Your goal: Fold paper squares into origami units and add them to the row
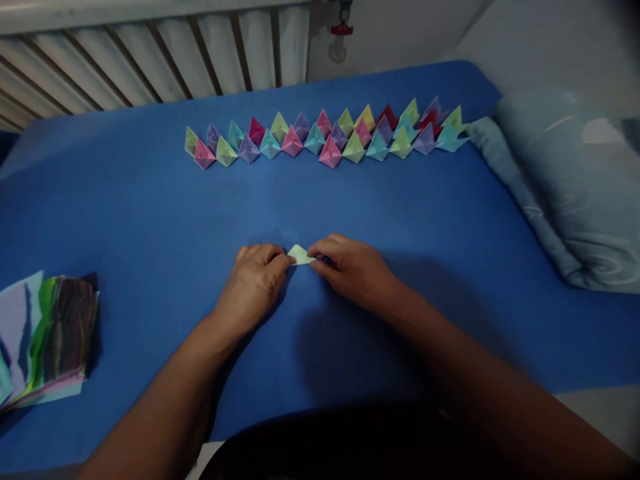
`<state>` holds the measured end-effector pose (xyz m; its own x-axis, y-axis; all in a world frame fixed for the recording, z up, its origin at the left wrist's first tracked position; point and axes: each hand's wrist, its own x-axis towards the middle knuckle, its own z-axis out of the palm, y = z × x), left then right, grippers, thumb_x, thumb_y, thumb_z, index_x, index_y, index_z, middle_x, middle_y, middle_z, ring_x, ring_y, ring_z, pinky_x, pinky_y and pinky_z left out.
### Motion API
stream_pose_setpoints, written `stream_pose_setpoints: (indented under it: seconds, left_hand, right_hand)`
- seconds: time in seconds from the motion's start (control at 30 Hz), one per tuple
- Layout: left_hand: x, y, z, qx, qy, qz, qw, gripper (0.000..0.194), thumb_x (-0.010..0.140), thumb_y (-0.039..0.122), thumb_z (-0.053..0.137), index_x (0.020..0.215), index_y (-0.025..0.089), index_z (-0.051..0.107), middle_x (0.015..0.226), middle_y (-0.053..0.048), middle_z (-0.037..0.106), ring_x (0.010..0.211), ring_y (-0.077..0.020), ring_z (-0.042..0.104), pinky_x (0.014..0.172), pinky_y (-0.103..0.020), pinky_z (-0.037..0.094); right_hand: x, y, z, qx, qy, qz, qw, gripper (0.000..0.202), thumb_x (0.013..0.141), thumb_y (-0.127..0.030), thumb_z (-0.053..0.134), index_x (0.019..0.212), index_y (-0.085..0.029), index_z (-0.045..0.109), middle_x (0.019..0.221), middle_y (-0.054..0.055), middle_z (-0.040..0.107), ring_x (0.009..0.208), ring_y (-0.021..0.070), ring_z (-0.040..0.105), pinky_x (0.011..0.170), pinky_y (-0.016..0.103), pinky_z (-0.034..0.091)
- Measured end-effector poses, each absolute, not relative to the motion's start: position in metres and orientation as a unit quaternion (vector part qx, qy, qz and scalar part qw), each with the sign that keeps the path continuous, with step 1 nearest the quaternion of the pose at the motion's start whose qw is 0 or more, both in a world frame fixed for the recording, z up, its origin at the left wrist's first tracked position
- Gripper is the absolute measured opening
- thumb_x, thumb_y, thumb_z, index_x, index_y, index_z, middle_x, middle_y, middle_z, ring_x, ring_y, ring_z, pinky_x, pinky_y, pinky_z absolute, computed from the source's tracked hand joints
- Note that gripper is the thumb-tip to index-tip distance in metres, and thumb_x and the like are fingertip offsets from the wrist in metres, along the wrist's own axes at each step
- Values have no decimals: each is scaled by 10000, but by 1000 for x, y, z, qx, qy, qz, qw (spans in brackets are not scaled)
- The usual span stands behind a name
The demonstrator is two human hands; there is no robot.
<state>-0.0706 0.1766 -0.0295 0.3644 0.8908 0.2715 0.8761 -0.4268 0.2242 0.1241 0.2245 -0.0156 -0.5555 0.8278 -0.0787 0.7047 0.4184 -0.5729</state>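
A small piece of folded pale green paper [300,255] is held between my two hands, low over the blue surface. My left hand [256,277] pinches its left end, with the thumb on top. At the right end, my right hand [350,268] grips it between thumb and fingers. The paper's peak points away from me and its straight edge faces me. My fingertips hide both of its ends. Farther back stand rows of folded paper boats [293,141] in pink, green, purple, blue, yellow and red.
A stack of coloured paper sheets [70,333] lies at the left on the blue surface [150,220]. Folded grey-green bedding [565,187] takes up the right side. Behind the far edge are a white radiator [175,57] and a red valve handle [342,30].
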Motion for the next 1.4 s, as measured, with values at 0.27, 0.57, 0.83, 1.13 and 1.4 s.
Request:
stream_pose_setpoints:
  seconds: [0.27, 0.57, 0.83, 1.13, 1.4]
  left_hand:
    - [-72, 178, -31, 840, 510, 186, -9, 250, 963, 198, 446, 960, 152, 692, 929, -87, 680, 816, -184, 594, 719, -342, 441]
    - [-69, 175, -26, 848, 500, 170, -34, 269, 961, 162, 430, 956, 166, 699, 958, -82, 694, 789, -192, 583, 683, -345, 420]
    - [-67, 173, -27, 844, 506, 177, 0, 287, 968, 170, 418, 1081, 181, 682, 940, -87, 686, 785, -189, 586, 715, -354, 429]
    - [-66, 170, -24, 856, 497, 137, -18, 305, 997, 213, 378, 1131, 176, 650, 997, -61, 681, 818, -180, 573, 748, -358, 379]
    - [-69, 158, -21, 847, 517, 113, -55, 324, 977, 142, 379, 1177, 176, 632, 1087, -81, 693, 866, -214, 583, 797, -401, 372]
  right_hand:
    - [123, 226, -15, -463, -835, 281, 96, 190, 901, -204, 529, 1018, -217, 679, 952, 23, 662, 850, 157, 591, 715, 262, 384]
    - [119, 225, -12, -491, -818, 281, 107, 170, 870, -180, 545, 944, -219, 692, 893, 7, 654, 776, 139, 568, 674, 255, 356]
    - [118, 225, -13, -496, -812, 285, 118, 178, 853, -158, 532, 921, -209, 688, 883, 6, 654, 756, 131, 565, 672, 253, 356]
    - [113, 223, -7, -507, -815, 264, 96, 124, 876, -229, 551, 893, -203, 671, 879, 12, 649, 746, 134, 561, 657, 253, 350]
    - [116, 225, -9, -495, -822, 264, 100, 190, 876, -156, 512, 943, -215, 681, 947, 16, 664, 797, 136, 572, 681, 251, 360]
